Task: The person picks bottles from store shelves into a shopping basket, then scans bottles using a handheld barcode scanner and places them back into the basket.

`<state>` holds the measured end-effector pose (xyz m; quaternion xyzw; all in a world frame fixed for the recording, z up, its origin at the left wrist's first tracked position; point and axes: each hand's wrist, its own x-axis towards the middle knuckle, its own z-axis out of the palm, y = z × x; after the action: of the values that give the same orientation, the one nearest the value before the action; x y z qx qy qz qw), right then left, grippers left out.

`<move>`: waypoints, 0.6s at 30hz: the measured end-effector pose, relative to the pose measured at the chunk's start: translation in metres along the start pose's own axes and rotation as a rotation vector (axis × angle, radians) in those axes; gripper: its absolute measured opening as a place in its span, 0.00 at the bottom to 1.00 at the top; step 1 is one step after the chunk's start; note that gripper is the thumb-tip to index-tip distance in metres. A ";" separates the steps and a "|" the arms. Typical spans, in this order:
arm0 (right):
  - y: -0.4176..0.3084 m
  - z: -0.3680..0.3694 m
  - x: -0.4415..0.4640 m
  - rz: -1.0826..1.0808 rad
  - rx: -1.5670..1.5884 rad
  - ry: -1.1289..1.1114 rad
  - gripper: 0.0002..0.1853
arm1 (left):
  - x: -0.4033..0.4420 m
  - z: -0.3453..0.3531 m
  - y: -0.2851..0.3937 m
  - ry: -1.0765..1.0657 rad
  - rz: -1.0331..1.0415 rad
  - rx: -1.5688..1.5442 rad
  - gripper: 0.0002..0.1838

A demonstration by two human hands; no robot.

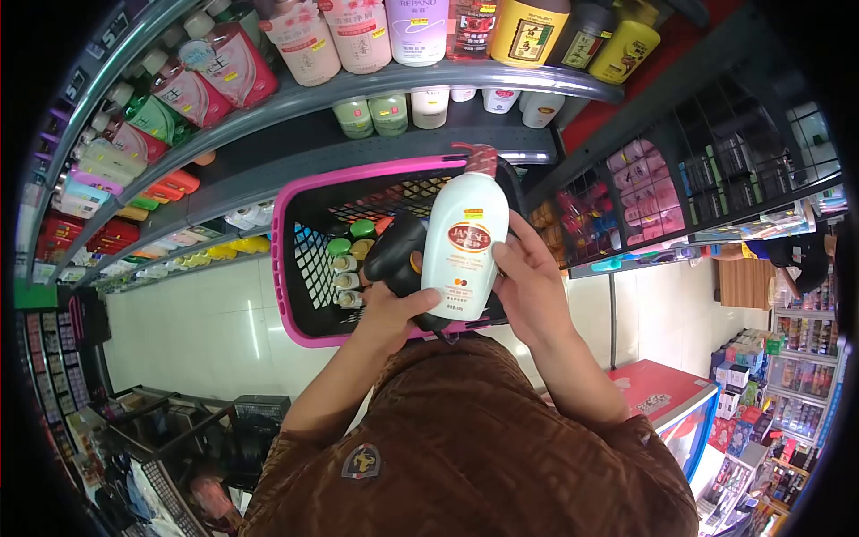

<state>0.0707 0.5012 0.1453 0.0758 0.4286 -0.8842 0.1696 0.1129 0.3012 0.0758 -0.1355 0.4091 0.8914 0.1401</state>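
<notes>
A white pump bottle [465,259] with a red and gold label and a dark red pump top is held between both hands, over a black basket with a pink rim [279,259]. My left hand [394,313] grips its lower left side, thumb on the front. My right hand [530,282] holds the right edge with bent fingers. Just left of the white bottle is a black rounded object [394,255], close to my left hand. Inside the basket, several small bottles [347,279] with green or pale caps lie along the left side.
A curved shelf [358,85] of shampoo and lotion bottles runs above the basket. Hanging racks with pink packs [640,183] stand at the right. A red-topped case [658,389] is at the lower right, and dark crates [179,447] are at the lower left.
</notes>
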 end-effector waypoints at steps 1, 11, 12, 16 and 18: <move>-0.001 0.002 -0.001 0.000 0.003 -0.006 0.30 | -0.001 0.000 0.002 0.003 0.005 0.003 0.34; 0.008 0.009 -0.004 -0.042 -0.103 -0.022 0.29 | -0.013 0.001 0.008 -0.074 0.127 0.035 0.32; 0.011 0.009 -0.003 -0.048 -0.128 0.012 0.29 | -0.014 0.002 0.009 -0.050 0.181 0.115 0.32; -0.008 -0.001 0.016 -0.234 -0.487 0.064 0.28 | -0.012 -0.019 0.003 -0.046 0.247 0.267 0.32; -0.033 -0.004 0.034 -0.236 -0.603 0.038 0.27 | -0.012 -0.027 0.005 -0.116 0.139 0.279 0.41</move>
<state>0.0268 0.5153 0.1571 -0.0113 0.6801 -0.7295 0.0727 0.1255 0.2760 0.0666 -0.0346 0.5285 0.8398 0.1189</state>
